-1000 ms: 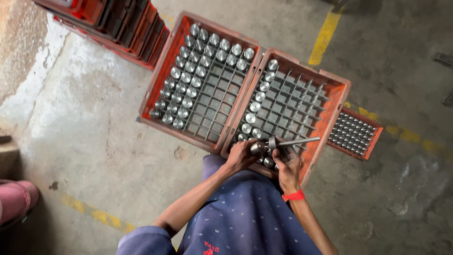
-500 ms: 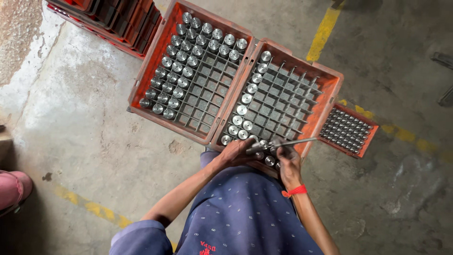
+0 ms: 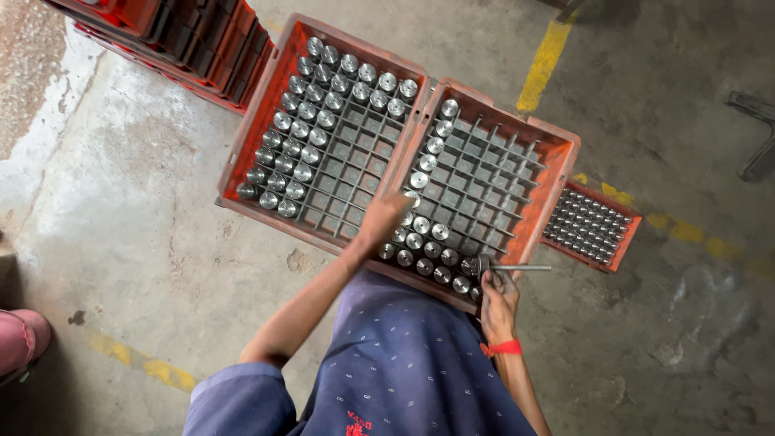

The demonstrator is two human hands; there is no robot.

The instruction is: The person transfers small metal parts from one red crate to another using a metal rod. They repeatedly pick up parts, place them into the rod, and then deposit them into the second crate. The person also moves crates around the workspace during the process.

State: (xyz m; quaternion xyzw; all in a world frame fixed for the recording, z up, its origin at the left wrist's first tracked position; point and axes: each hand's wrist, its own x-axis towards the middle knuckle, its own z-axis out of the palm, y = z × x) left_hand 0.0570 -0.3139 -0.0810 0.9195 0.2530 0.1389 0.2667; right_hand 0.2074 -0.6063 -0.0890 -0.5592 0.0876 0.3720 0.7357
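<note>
Underfoot, bare grey concrete floor (image 3: pixel 145 266), stained and patchy, with a worn yellow line (image 3: pixel 141 363) at the near left and another yellow line (image 3: pixel 542 64) running away at the far right. Nearest, the person in a blue top stands over the work. The right hand (image 3: pixel 498 300), with a red band at the wrist, is closed around the end of a slim metal rod (image 3: pixel 517 267) that lies level across the near right corner of the right crate (image 3: pixel 557 194). The left hand (image 3: pixel 384 216) is raised over the gap where the two crates meet, just above the nearest metal cylinders (image 3: pixel 424 246); it is blurred and I cannot tell how its fingers are set. The right crate, orange with a grey grid, is filled along its near and left edges only; most cells stand open. The left crate (image 3: pixel 270 105), touching it, holds cylinders across its far and left portions. A small tray (image 3: pixel 589 230) of finer metal pieces lies just beside the right crate. Farther off, stacked red crates (image 3: pixel 186 40) line the top left. Open floor lies left and right of the crates.
</note>
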